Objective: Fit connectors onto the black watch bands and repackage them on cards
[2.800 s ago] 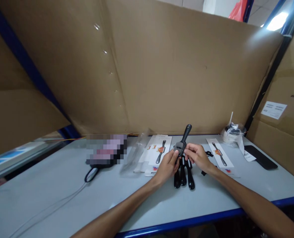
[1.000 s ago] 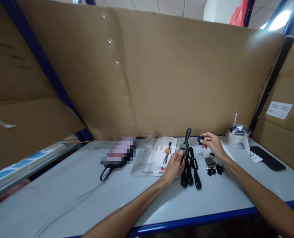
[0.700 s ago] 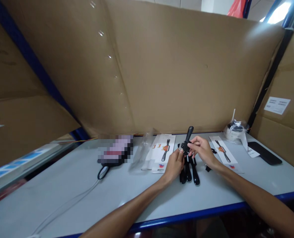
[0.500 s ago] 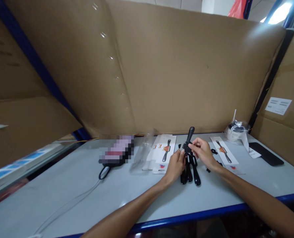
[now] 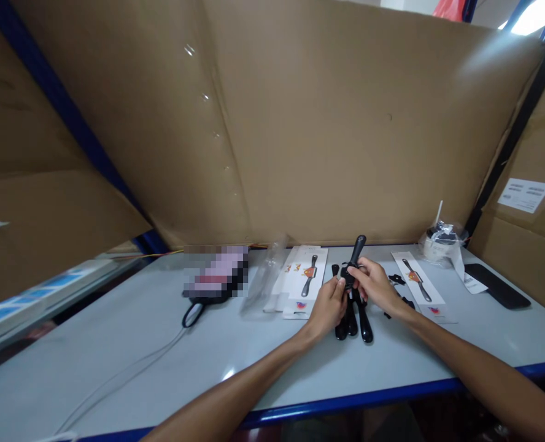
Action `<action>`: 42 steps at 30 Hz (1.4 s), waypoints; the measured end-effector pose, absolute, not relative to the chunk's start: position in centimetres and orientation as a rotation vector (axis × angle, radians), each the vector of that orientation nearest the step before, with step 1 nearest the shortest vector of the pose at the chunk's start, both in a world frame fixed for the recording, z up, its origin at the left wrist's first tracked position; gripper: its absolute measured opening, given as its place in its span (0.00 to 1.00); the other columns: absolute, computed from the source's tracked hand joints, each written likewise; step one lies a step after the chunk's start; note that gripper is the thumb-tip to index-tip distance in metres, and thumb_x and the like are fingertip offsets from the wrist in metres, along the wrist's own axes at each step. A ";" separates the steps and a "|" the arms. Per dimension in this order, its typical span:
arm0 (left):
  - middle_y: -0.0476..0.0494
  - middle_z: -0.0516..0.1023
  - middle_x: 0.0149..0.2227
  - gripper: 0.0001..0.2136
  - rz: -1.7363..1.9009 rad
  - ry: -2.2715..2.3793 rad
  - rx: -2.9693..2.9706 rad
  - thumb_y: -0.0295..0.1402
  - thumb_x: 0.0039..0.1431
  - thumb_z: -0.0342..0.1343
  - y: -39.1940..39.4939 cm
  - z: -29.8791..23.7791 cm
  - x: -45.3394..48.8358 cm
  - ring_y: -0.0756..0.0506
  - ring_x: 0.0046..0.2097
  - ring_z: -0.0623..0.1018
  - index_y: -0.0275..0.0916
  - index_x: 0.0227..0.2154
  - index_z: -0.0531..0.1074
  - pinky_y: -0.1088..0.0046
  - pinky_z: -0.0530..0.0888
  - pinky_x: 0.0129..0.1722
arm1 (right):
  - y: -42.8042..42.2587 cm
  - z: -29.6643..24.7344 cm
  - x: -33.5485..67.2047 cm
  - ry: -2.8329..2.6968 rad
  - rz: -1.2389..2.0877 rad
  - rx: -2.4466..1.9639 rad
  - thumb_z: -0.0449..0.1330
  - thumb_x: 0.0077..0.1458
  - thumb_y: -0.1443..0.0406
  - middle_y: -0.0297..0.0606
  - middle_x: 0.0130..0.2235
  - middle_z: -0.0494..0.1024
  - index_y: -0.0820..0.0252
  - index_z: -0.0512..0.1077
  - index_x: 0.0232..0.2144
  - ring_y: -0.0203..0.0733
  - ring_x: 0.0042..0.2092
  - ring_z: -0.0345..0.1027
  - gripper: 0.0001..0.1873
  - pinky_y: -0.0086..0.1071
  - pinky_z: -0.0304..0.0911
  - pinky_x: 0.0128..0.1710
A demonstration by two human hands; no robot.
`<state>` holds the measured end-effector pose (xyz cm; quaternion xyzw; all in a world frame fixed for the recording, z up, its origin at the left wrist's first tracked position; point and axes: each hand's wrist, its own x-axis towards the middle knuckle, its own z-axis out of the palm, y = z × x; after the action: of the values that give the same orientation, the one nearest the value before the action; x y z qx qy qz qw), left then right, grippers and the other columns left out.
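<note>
A black spokeshave is held between my hands above the worktable, one handle pointing up and away. My left hand is closed on its near side, thumb at the middle body. Pinched at the same middle part is my right hand, from the right; its fingers cover most of the body. More black spokeshaves lie below on the table, their handles toward me. Small black parts sit just right of my right hand, partly hidden by it.
Printed card packs and a clear plastic bag lie to the left; another card pack is at right. Behind it stand a wrapped cup and a dark flat object. A corded, blurred device lies left. Cardboard walls the back.
Both hands stay on the spokeshave. My right-hand fingers have shifted lower over its middle, nearer my left thumb. The view has moved slightly.
</note>
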<state>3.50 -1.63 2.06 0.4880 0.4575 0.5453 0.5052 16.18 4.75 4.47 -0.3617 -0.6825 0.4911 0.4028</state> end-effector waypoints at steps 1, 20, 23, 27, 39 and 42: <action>0.60 0.57 0.15 0.27 1.309 1.093 1.162 0.64 0.54 0.55 -1.7 2.1 3.5 0.55 0.13 0.53 0.43 0.30 0.61 0.78 0.50 0.10 | 4.8 4.4 16.2 -1.742 1.235 -0.905 0.59 0.55 0.49 0.27 0.20 0.68 0.54 0.65 0.29 0.33 0.15 0.56 0.16 0.28 0.50 0.12; 0.58 0.59 0.14 0.32 1.237 0.989 0.965 0.68 0.52 0.50 -1.9 3.1 3.4 0.55 0.13 0.53 0.39 0.31 0.67 0.80 0.48 0.10 | 4.8 4.2 16.2 -1.786 1.024 -0.854 0.57 0.58 0.51 0.29 0.20 0.68 0.55 0.63 0.26 0.38 0.23 0.63 0.17 0.30 0.53 0.23; 0.57 0.59 0.13 0.29 1.242 0.989 0.970 0.65 0.54 0.51 -1.9 3.1 3.3 0.55 0.13 0.53 0.39 0.29 0.67 0.80 0.49 0.10 | 4.9 4.1 16.3 -1.790 1.007 -0.851 0.58 0.58 0.51 0.29 0.20 0.66 0.55 0.63 0.25 0.38 0.24 0.63 0.17 0.30 0.53 0.23; 0.57 0.61 0.14 0.27 1.279 0.982 0.976 0.62 0.54 0.54 -1.9 2.8 3.3 0.55 0.13 0.54 0.39 0.28 0.66 0.81 0.49 0.10 | 5.1 3.8 16.2 -1.799 0.986 -0.858 0.58 0.58 0.52 0.28 0.22 0.65 0.55 0.62 0.25 0.37 0.24 0.60 0.17 0.30 0.53 0.24; 0.58 0.61 0.14 0.25 1.347 0.965 1.001 0.61 0.56 0.55 -1.8 2.5 3.4 0.55 0.12 0.54 0.41 0.28 0.63 0.82 0.50 0.09 | 4.8 3.9 16.2 -1.800 0.978 -0.859 0.58 0.58 0.53 0.28 0.23 0.64 0.54 0.60 0.26 0.37 0.26 0.59 0.16 0.29 0.53 0.25; 0.58 0.61 0.14 0.26 1.350 0.983 1.002 0.62 0.56 0.54 -1.7 2.4 3.4 0.55 0.12 0.55 0.41 0.28 0.63 0.81 0.51 0.09 | 4.7 3.9 16.2 -1.793 0.957 -0.868 0.59 0.58 0.52 0.28 0.22 0.63 0.54 0.59 0.26 0.37 0.25 0.58 0.17 0.29 0.52 0.24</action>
<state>3.40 -1.70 2.42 0.4257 0.4173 0.5732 0.5623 16.16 4.74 3.89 -0.3509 -0.7247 0.3871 0.4492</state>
